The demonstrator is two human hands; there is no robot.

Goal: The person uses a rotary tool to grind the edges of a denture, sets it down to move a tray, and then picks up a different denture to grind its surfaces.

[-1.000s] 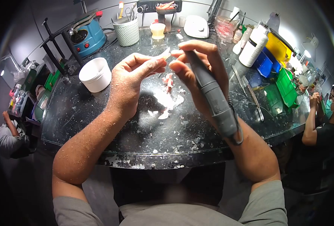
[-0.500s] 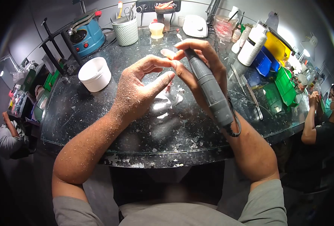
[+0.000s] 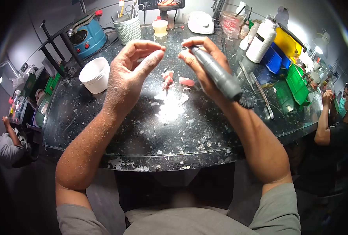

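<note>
My right hand is wrapped round a dark grey rotary handpiece, its cable end tilted down toward my wrist. My left hand, dusted with pale specks, is apart from it on the left. The left thumb and fingertips are pinched together; whatever lies between them, if anything, is too small or hidden to name. Between and below the hands, two pink pieces lie on the black worktop: an irregular pink piece and a smoother pink piece.
A white tub stands left of my left hand. Behind are a blue machine, a tool cup and a small yellowish cup. Metal tweezers, a white bottle and coloured bins are at right. Other people sit at both sides.
My hands, touching at the fingertips before, have parted. The left hand moved left, and the handpiece in my right hand swung its cable end upward. The pink pieces now show clearly.
</note>
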